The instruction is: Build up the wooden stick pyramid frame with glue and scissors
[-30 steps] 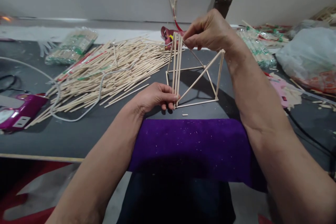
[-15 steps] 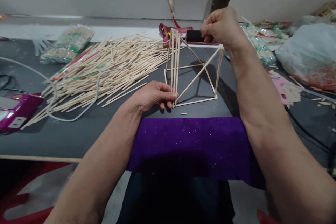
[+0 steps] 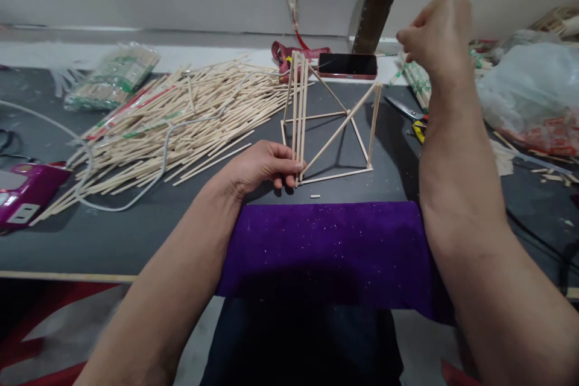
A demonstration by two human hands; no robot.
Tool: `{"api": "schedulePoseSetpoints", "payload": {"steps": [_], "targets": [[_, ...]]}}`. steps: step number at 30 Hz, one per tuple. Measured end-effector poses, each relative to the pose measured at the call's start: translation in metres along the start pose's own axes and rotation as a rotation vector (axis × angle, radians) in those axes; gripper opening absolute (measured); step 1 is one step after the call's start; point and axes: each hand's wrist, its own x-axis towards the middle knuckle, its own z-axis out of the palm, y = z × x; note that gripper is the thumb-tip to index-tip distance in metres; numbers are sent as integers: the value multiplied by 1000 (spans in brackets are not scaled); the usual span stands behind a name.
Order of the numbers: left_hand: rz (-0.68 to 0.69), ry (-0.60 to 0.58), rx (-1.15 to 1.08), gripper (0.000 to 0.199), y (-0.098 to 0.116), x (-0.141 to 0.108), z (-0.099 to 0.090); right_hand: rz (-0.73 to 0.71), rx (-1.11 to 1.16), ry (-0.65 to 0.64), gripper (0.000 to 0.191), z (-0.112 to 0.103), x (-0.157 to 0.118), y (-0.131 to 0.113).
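A frame of thin wooden sticks [image 3: 337, 142] stands on the grey table, with crossed diagonals and upright pieces. My left hand [image 3: 271, 164] pinches the foot of several upright sticks at its near left corner. Raised well above the table on the right, my right hand [image 3: 436, 30] has its fingers drawn together; anything between them is too small or blurred to make out. A short stick piece [image 3: 315, 196] lies in front of the frame, just beyond a purple cloth [image 3: 325, 247] at the table's front edge.
Loose sticks [image 3: 190, 126] and a white cable spread over the left side. A purple device [image 3: 31, 193] lies far left. Behind the frame are a phone [image 3: 347, 65] and a bottle [image 3: 376, 9]. Scissors [image 3: 404, 108] and a plastic bag [image 3: 529, 90] are on the right.
My right hand has moved right and slightly up, away from the frame, uncovering the phone, the bottle's lower part and the scissors. My left hand keeps its hold on the sticks.
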Motion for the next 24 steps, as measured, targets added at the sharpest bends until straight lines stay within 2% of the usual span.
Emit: {"api": "schedulePoseSetpoints", "payload": {"steps": [3,8,10,12,14,17,20,24], "targets": [[4,3,1,15,0,0,0,-19,73,-14,6,7,-4,-12],[11,-7,-2,16,-1,1,0,-140,142,79,16,14,9,-22],[15,-10,-2,16,-1,2,0,-172,147,10,15,14,7,-29],[19,-9,-1,15,-1,2,0,-151,78,-134,12,13,1,-38],[21,-10,1,16,-1,2,0,-127,-66,-219,26,11,-5,-49],[19,-15,2,16,0,1,0,-148,-259,-265,41,13,-8,-59],[11,-15,0,16,0,0,0,-176,-330,-326,36,18,-5,-63],[-2,-9,1,15,1,0,0,-203,-185,-379,19,29,-3,-61]]}}
